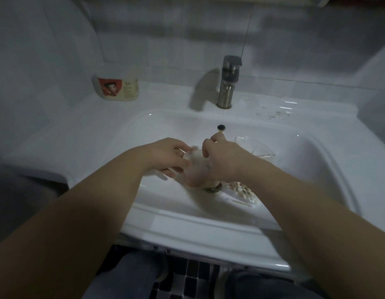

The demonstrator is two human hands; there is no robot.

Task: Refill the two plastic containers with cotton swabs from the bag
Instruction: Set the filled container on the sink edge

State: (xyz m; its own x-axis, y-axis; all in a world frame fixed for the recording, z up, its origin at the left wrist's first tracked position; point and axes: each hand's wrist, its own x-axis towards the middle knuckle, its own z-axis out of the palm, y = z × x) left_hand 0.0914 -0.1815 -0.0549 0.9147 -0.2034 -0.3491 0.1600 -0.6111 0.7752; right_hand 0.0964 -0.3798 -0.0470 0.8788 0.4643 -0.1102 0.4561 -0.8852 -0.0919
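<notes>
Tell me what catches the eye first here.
The left hand and right hand meet over the sink, gripping a pale, blurred bag. Right of them, cotton swabs lie in the sink, a clear container further back. A steel tap stands behind.

white sink (187,234) | ledge (165,98): bottle (116,88), faucet (227,87) | basin (165,130): cotton swabs (243,190), clear container (256,147)

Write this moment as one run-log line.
left hand: holds bag | right hand: grips bag | clear container: in sink, beyond right hand | swabs: in sink
</notes>
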